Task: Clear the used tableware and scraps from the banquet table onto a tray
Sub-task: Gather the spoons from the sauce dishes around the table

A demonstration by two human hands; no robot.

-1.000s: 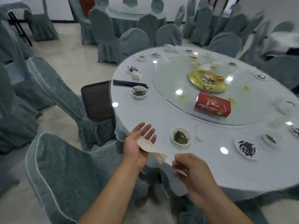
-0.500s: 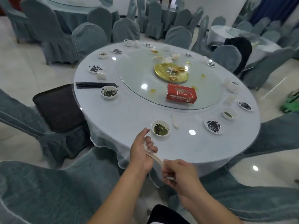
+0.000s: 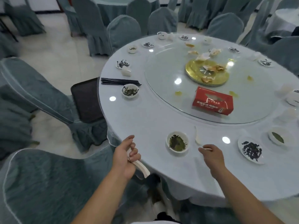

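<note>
Fingers (image 3: 133, 153) of L hand (image 3: 124, 159) curl round a stack of spoons (image 3: 143, 169), prob. to keep R hand (image 3: 212, 156) free: its fingers are relaxed, holding nothing clear, just short of 1 lone spoon (image 3: 197, 135) beside the bowl (image 3: 177, 141). Tray (image 3: 85, 97) sits on chair (image 3: 40, 94), left of table (image 3: 145, 118).

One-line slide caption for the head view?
Head view: left hand grips stacked white spoons at the banquet table edge; right hand hovers near a leaf-filled bowl.
</note>
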